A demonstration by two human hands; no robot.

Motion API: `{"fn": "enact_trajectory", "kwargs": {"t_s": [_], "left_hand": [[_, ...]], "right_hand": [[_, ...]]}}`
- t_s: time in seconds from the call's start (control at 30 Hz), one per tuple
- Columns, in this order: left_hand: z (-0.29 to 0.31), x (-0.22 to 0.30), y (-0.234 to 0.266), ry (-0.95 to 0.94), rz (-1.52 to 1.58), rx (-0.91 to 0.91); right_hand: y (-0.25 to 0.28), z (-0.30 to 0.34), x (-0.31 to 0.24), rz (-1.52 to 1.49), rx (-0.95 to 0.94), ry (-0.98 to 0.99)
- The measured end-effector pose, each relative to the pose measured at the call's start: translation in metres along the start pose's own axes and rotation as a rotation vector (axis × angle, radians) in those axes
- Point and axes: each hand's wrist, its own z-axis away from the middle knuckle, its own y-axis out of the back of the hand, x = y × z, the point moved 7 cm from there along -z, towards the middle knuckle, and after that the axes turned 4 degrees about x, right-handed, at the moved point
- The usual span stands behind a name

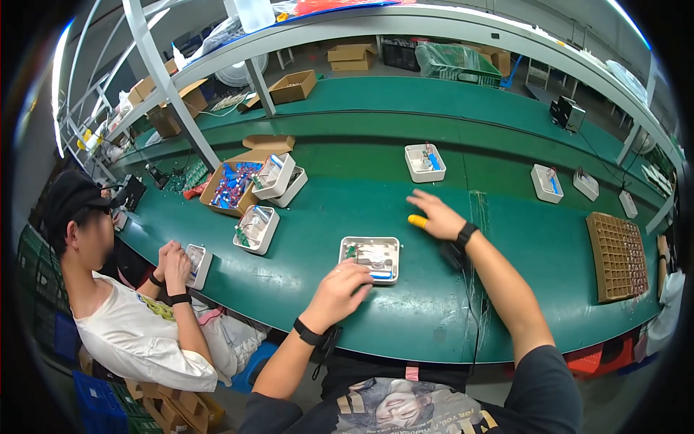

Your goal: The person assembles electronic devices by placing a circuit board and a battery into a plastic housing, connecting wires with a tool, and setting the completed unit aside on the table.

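Note:
A white plastic box [396,254] lies in front of me on the green bench, with a small green circuit board, a white round part and a blue cylindrical cell inside. My left hand [337,295] is at its near left corner, fingers bent over the rim and thumb by the near side; the fingertips are partly hidden. Beyond the box to the right, my right hand [436,217] hovers above the bench with its fingers apart, holding nothing. A yellow finger cot [417,220] covers one of its digits. Nearest that hand, farther away, sits another white box [425,163] with a blue cell.
At left, a co-worker's hands [174,267] work at a white box [199,266]. A carton [230,189] of blue cells stands beside stacked white boxes [275,177]. More boxes [546,183] lie right, near a divided cardboard tray [614,257]. A metal frame [170,87] rises over the bench.

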Motion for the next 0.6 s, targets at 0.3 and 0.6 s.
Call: {"fn": "enact_trajectory", "kwargs": {"t_s": [0.3, 0.6], "left_hand": [[-0.005, -0.062, 0.005, 0.478, 0.104, -0.109], [-0.026, -0.091, -0.018, 0.455, 0.209, -0.207]], "right_hand": [[0.01, 0.053, -0.098, -0.567, -0.363, 0.057], [-0.005, 0.059, -0.084, -0.54, -0.49, -0.146]]}}
